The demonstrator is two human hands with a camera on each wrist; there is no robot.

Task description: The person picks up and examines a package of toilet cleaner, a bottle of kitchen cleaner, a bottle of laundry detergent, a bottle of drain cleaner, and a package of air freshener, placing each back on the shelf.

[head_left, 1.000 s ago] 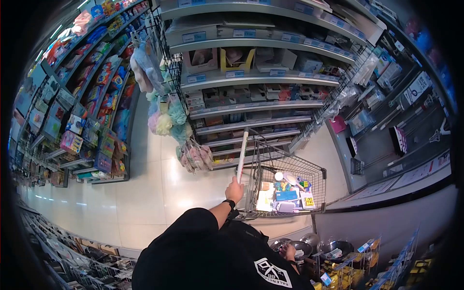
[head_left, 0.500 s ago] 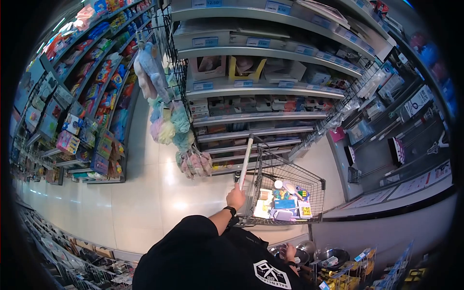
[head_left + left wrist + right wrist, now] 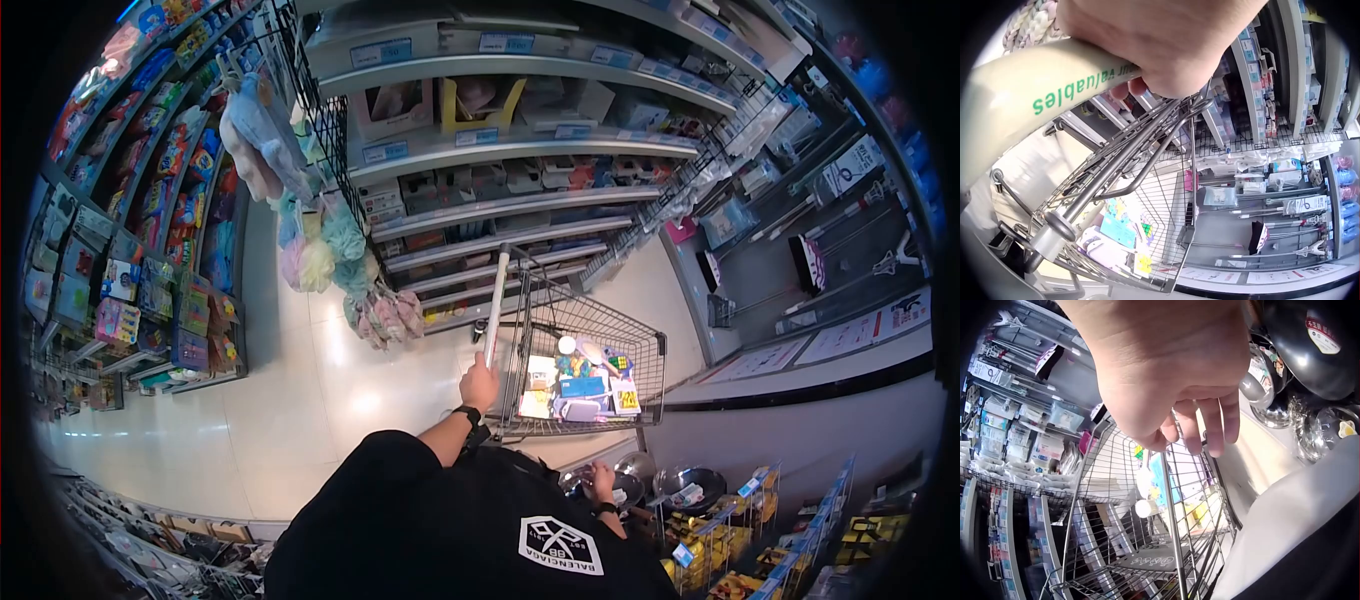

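Note:
My left hand (image 3: 479, 387) grips the pale handle bar (image 3: 497, 312) of a wire shopping cart (image 3: 661, 346). Green lettering runs along this bar in the left wrist view, close beside the curled fingers. Inside the cart lie a blue pack (image 3: 583, 387), a puzzle cube (image 3: 619, 363), a round white item (image 3: 567, 345), a box with a yellow label (image 3: 625, 396) and other goods. My right hand (image 3: 602, 484) hangs near my side, beside dark pans. In the right wrist view its fingers (image 3: 1211, 428) hang loosely with nothing in them, overlapping the cart's wire side.
Shelves of boxed goods (image 3: 520, 150) stand ahead, with bath puffs (image 3: 318, 255) hanging at their end. Mops (image 3: 812, 262) line a grey display on the right. Shiny pans (image 3: 690, 490) sit close by my right hand. Tiled floor (image 3: 300, 420) stretches left.
The shelves and bath puffs have shifted left in the head view, while the cart has moved slightly right relative to them. My left hand keeps its grip on the bar; the right stays empty.

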